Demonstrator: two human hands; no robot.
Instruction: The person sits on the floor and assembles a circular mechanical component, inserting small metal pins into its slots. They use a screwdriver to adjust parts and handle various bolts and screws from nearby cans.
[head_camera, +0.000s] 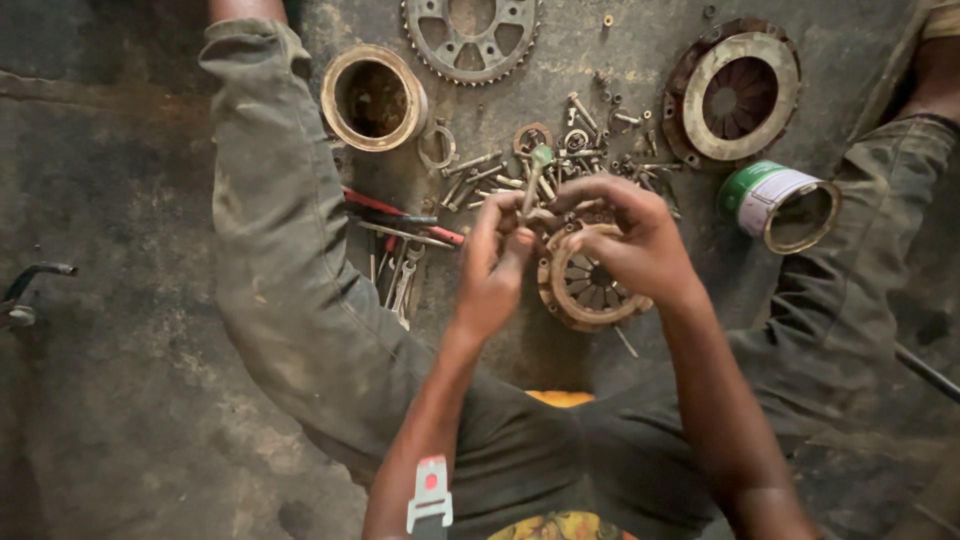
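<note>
Grimy floor beneath left hand (497, 262), right hand (625, 235).

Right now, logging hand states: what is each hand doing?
Left hand: closed on a small green-tipped tool.
Right hand: fingers curled, pinching something too small to tell.

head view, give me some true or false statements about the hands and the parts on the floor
1. Both hands, left hand and right hand, meet above a round clutch part. True.
2. The left hand pinches a slim tool with a greenish tip. True.
3. The sprocket lies between the person's knees, right below the hands. False: it lies at the top, beyond the hands.
4. The green and white can stands upright. False: it lies on its side, open end showing.
5. The bolts lie in a loose pile on the floor. True.
</note>
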